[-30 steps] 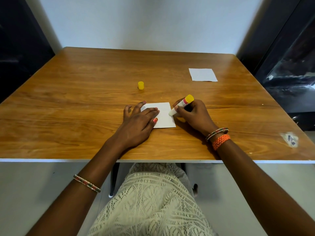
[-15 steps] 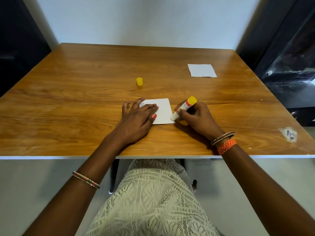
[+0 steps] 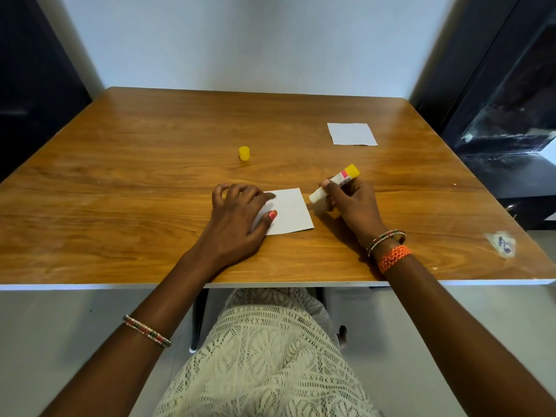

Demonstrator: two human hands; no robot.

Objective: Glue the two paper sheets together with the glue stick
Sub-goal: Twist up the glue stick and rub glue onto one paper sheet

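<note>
Gripping the glue stick [image 3: 334, 188] beside the near sheet [image 3: 290, 212], the right hand [image 3: 352, 203] hovers; the left hand [image 3: 237, 218] lies relaxed on its edge.

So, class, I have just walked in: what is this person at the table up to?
A person is gluing paper. The left hand rests on a white sheet near the table's front edge, holding it flat. The right hand grips an uncapped glue stick, its tip just off the sheet's right edge. The yellow cap stands farther back, and the second sheet lies apart at the far right, not yet joined.
</note>
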